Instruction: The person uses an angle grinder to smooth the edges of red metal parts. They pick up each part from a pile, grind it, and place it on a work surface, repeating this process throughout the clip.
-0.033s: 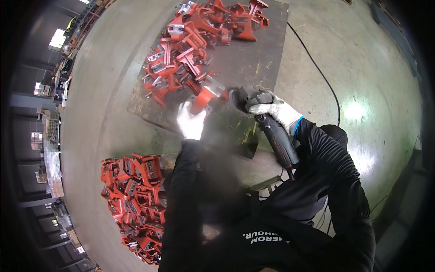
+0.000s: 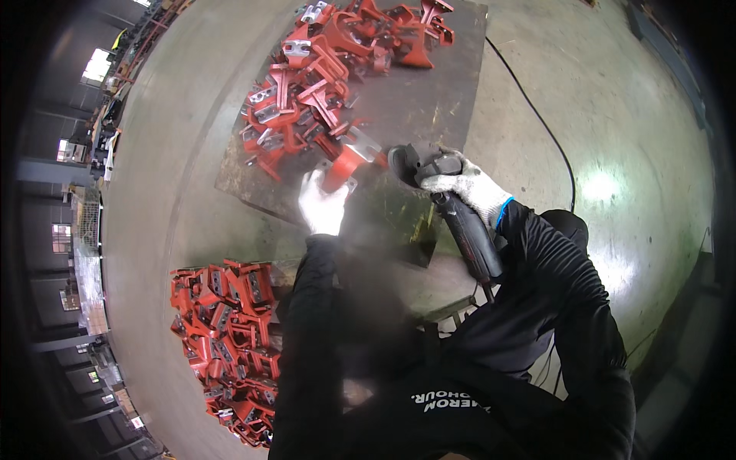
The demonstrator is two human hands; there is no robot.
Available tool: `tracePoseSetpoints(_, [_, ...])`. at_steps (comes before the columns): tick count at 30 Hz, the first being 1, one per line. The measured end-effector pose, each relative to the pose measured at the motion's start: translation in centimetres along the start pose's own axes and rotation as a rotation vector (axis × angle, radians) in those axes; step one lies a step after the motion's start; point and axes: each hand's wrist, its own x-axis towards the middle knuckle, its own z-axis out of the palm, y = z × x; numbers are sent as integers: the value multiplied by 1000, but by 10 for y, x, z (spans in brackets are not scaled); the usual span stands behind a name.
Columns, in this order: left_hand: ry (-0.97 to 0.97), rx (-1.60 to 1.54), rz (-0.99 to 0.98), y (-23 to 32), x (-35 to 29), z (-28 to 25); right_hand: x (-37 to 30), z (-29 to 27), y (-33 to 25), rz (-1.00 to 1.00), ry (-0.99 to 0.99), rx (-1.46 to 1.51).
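My left hand, in a white glove, is closed on a red-painted metal bracket with bare, shiny metal at its far end. It holds the bracket by its near end at the metal table. To the right, my right hand, also in a white glove, is wrapped round the head end of a black angle grinder. The grinder's dark guard is turned toward the bracket, with a small gap between them. The disc's edge cannot be made out. Parts of my fingers are hidden behind the tool and the bracket.
A heap of similar red brackets covers the table's far left. Another pile of red brackets stands lower left. A black cable runs across the floor at the right. Shelving and stored goods line the left side.
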Motion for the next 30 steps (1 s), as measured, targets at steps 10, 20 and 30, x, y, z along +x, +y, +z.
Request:
tracePoseSetpoints(10, [-111,149,71,-4,-1,14,-3,14,-7,-75,161,-198])
tracePoseSetpoints(20, [-89,123,60,-12,2,9,0,8,1,-31,56,-34])
tracePoseSetpoints(30, [-91,141,103,-12,-1,7,0,8,0,-43,6,-37])
